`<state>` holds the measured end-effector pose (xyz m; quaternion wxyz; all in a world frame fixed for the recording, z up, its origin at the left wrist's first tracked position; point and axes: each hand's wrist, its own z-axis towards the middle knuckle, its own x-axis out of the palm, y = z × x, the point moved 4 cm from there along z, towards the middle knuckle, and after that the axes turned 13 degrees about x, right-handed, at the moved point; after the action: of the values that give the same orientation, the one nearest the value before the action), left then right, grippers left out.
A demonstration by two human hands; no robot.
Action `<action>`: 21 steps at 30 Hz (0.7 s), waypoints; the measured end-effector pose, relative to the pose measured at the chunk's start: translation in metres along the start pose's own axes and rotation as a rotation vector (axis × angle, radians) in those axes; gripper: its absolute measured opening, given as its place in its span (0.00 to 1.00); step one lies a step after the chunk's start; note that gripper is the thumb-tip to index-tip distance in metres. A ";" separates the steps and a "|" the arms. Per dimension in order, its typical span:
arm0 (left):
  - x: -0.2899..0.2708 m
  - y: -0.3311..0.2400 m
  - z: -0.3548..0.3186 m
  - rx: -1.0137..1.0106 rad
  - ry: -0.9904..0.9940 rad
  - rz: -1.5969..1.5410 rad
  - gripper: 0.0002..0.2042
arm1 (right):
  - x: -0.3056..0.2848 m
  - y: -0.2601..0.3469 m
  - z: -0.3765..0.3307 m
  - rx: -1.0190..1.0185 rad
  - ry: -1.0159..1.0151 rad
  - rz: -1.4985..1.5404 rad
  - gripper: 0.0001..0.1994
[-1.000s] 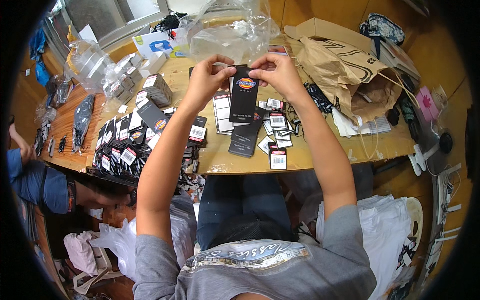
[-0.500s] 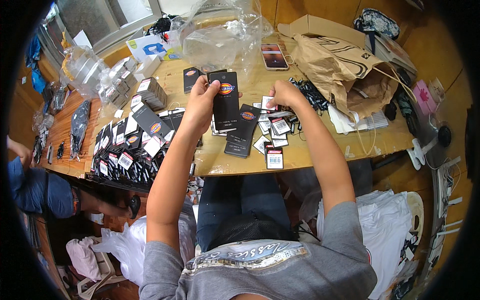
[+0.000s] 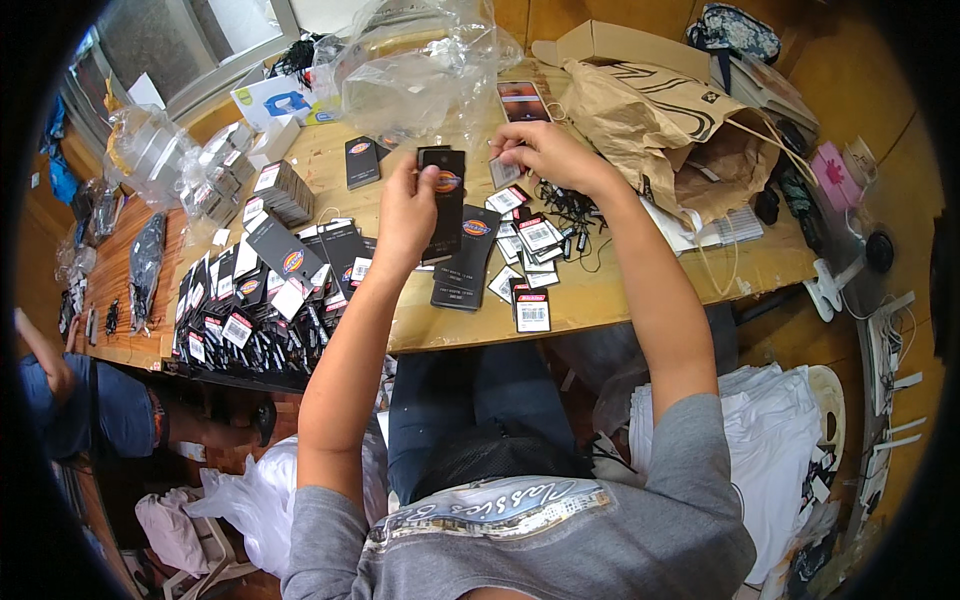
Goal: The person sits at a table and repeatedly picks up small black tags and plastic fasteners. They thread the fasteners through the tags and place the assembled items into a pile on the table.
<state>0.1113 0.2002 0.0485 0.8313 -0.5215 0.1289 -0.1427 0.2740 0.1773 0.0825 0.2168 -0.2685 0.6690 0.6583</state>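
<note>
My left hand (image 3: 405, 210) is closed around a few long black hang tags (image 3: 443, 220), held upright above the table. In my right hand (image 3: 552, 157), the fingertips pinch a small pale tag (image 3: 503, 174), slightly blurred. Below my left hand, overlapping black hang tags (image 3: 460, 268) lie near the table's front edge. Small white barcode tags with red tops (image 3: 537, 235) are scattered beside them, beneath my right forearm. Black strings (image 3: 572, 208) lie in a tangle by my right wrist.
A large heap of tags with strings (image 3: 260, 290) covers the table's left front, with a tag stack (image 3: 283, 195) behind. Clear plastic bags (image 3: 420, 75) stand at the back. A phone (image 3: 523, 103) and an open brown paper bag (image 3: 665, 120) lie right. Another person's arm (image 3: 45, 350) shows far left.
My right hand has lifted away from the scattered barcode tags, moving farther back with a small tag in its fingers. My left hand still holds the black hang tags. The whole view has shifted slightly.
</note>
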 end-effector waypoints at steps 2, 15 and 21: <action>0.006 0.004 -0.001 0.016 0.119 0.101 0.10 | 0.004 0.015 -0.012 0.037 0.099 0.106 0.09; 0.035 -0.017 -0.026 -0.227 0.170 -0.383 0.08 | -0.015 -0.047 -0.074 0.328 -0.400 -0.390 0.09; 0.041 -0.024 -0.037 -0.256 0.215 -0.555 0.08 | 0.002 -0.084 -0.080 0.589 -0.378 -0.497 0.10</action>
<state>0.1331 0.1443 0.0524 0.6699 -0.6192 0.0858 -0.4007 0.3315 0.0979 0.0200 0.5549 -0.2227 0.6918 0.4048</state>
